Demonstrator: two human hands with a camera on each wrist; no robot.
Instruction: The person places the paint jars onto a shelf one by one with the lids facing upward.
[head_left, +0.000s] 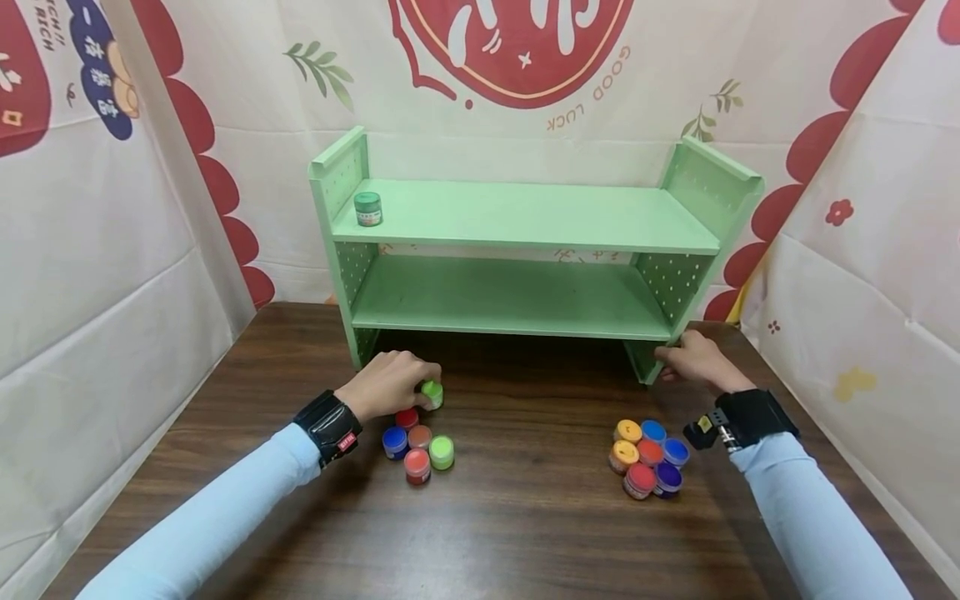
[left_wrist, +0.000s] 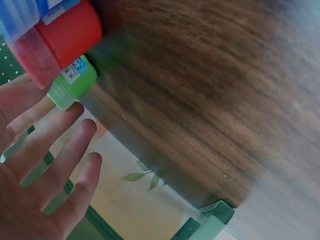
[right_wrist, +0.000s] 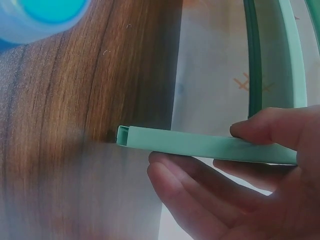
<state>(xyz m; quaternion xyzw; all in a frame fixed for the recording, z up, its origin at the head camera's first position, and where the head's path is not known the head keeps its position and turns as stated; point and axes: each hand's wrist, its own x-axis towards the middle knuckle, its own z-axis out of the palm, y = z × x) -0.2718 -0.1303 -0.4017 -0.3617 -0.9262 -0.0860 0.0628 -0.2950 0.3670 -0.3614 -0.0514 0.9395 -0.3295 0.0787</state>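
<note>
My left hand (head_left: 390, 381) pinches a small light green paint jar (head_left: 433, 395) just behind the left cluster of jars. In the left wrist view, the green jar (left_wrist: 80, 80) is at the thumb and index finger, partly covered by a red jar (left_wrist: 72, 35); the other fingers are spread. With my right hand (head_left: 699, 363) I hold the lower right side panel of a green two-tier shelf (head_left: 517, 292). The right wrist view has the thumb on one face of the panel edge (right_wrist: 190, 142) and the fingers on the other. A dark green jar (head_left: 368, 209) stands at the top tier's left end.
Near my left hand sit a red jar (head_left: 407, 418), a blue jar (head_left: 395, 442), an orange-brown jar (head_left: 420, 437) and another light green jar (head_left: 442, 452). A cluster of orange, red and blue jars (head_left: 650, 452) stands on the right of the wooden table (head_left: 517, 533). Printed cloth (head_left: 517, 150) hangs behind the shelf.
</note>
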